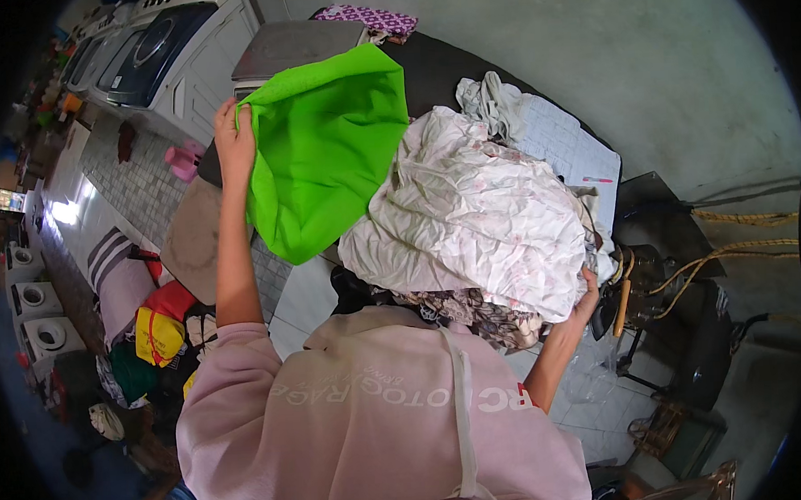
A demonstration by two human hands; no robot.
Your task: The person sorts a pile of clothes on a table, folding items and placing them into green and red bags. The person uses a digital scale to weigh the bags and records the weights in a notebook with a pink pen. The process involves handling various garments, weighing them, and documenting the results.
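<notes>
My left hand (235,126) grips the edge of a bright green cloth (329,152), which hangs partly open, its far side raised. To the right, a crumpled white fabric with a faint pink pattern (472,213) covers a heap in front of my body. My right hand (585,302) is at the lower right edge of this white fabric; its fingers are partly hidden, so its hold is unclear. Brown and cream patterned cloth (470,310) shows beneath the white fabric. A pale bunched cloth (491,105) lies beyond the heap.
Written sheets (563,142) with a pink pen (597,180) lie right of the heap. A clothes iron (603,315) and cords (702,257) are at the right. Washing machines (191,65) stand at the upper left. Bundled clothes (159,334) lie at the left.
</notes>
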